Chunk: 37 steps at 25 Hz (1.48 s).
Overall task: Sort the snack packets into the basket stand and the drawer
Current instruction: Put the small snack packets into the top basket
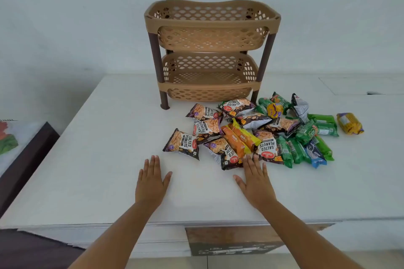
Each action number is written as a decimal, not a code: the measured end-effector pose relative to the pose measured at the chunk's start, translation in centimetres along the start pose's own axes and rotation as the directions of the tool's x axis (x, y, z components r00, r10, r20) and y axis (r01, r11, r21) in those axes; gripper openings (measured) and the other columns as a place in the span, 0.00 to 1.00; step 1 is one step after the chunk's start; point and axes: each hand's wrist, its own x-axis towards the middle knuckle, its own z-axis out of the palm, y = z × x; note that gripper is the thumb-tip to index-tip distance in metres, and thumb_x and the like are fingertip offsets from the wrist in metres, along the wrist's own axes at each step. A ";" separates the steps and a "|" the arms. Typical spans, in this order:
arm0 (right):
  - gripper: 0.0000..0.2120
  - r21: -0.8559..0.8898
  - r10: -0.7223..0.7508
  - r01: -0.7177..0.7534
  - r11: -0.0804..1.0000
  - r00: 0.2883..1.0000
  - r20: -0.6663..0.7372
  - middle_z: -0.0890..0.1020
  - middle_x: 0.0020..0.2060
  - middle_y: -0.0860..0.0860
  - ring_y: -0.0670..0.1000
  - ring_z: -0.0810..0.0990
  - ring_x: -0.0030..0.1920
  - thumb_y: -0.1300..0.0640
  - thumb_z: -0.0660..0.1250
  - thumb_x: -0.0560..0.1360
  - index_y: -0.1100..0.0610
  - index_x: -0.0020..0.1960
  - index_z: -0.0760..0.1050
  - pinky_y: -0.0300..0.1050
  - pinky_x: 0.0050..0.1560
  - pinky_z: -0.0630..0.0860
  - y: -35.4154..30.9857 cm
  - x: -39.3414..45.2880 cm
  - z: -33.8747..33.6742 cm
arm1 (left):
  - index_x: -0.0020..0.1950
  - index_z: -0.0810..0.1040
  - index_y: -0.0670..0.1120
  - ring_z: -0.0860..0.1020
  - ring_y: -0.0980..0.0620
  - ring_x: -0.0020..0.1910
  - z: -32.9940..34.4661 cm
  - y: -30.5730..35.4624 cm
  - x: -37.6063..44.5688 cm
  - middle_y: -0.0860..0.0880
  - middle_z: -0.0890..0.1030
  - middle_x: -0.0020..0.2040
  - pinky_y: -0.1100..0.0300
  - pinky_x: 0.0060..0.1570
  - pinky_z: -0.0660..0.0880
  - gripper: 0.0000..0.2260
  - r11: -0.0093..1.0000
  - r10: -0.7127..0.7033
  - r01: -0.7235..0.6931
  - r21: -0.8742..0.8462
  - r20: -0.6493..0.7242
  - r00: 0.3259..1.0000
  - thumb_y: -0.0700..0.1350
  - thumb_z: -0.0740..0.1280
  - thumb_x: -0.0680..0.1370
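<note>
A tan two-tier basket stand (pixel 211 22) with dark brown legs stands at the back of the white table; both baskets hold nothing. In front of it and to the right lies a heap of snack packets: several salted peanut packets (pixel 182 143), two orange and yellow Treat packets (pixel 238 138), several green biscuit packets (pixel 296 150), a blue packet (pixel 316 155) and a yellow-purple packet (pixel 349 123). My left hand (pixel 150 183) lies flat on the table, fingers apart, left of the heap. My right hand (pixel 254 181) lies flat too, its fingertips at the heap's near edge. Both hold nothing.
The white table (pixel 98 159) has its front edge near me; a part-open brown drawer (pixel 231 240) shows below that edge. A dark-framed surface with a flowered cloth (pixel 13 140) stands at the left. A wall rises right behind the stand.
</note>
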 end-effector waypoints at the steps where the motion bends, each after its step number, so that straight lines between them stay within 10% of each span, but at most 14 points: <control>1: 0.33 0.003 0.006 -0.006 1.000 1.000 -0.005 0.44 0.77 0.53 0.51 0.35 0.75 0.39 0.45 0.78 0.56 0.76 0.41 0.48 0.72 0.33 0.1 -0.1 0.1 | 0.76 0.44 0.43 0.46 0.47 0.77 0.2 0.0 0.1 0.45 0.47 0.78 0.51 0.75 0.47 0.34 0.999 -0.011 0.010 0.037 0.029 1.000 0.63 0.41 0.77; 7: 0.31 0.014 0.026 -0.027 1.000 0.999 0.021 0.45 0.77 0.50 0.49 0.38 0.76 0.41 0.45 0.79 0.54 0.76 0.41 0.48 0.73 0.36 0.4 -0.2 0.5 | 0.76 0.50 0.45 0.50 0.47 0.77 1.6 0.0 -1.0 0.46 0.52 0.77 0.49 0.74 0.49 0.49 0.997 -0.006 0.013 0.070 -0.101 0.995 0.67 0.19 0.64; 21: 0.30 0.019 0.032 -0.032 0.999 0.999 0.002 0.47 0.77 0.48 0.46 0.34 0.73 0.43 0.47 0.79 0.52 0.76 0.43 0.46 0.74 0.36 0.4 -0.3 0.4 | 0.74 0.58 0.44 0.56 0.44 0.75 1.0 0.4 -1.3 0.45 0.59 0.76 0.47 0.73 0.52 0.44 0.999 0.003 0.000 0.037 -0.085 0.996 0.65 0.25 0.70; 26: 0.28 0.063 0.042 -0.040 0.997 0.999 -0.031 0.51 0.76 0.48 0.44 0.37 0.73 0.45 0.50 0.80 0.52 0.76 0.47 0.47 0.74 0.38 0.2 -0.5 0.0 | 0.76 0.53 0.46 0.50 0.47 0.77 0.9 0.4 -1.2 0.47 0.53 0.77 0.49 0.74 0.46 0.32 0.994 -0.027 0.030 0.107 -0.036 0.999 0.59 0.37 0.75; 32: 0.25 0.077 0.086 -0.080 0.994 0.993 -0.079 0.53 0.76 0.50 0.49 0.45 0.76 0.48 0.52 0.80 0.52 0.75 0.54 0.49 0.74 0.41 -0.3 -1.1 -0.1 | 0.55 0.78 0.37 0.78 0.38 0.57 0.3 3.0 -2.3 0.39 0.78 0.59 0.42 0.55 0.76 0.14 0.966 0.185 -0.225 -0.128 -0.265 0.946 0.42 0.64 0.73; 37: 0.23 0.145 0.073 -0.031 0.989 0.953 -0.294 0.70 0.68 0.59 0.61 0.67 0.70 0.58 0.69 0.71 0.60 0.66 0.71 0.57 0.69 0.63 0.0 -1.5 -0.7 | 0.67 0.69 0.40 0.69 0.47 0.68 0.2 11.8 -2.3 0.44 0.71 0.68 0.57 0.64 0.67 0.21 0.867 0.238 -0.330 -0.374 -0.270 0.933 0.41 0.66 0.75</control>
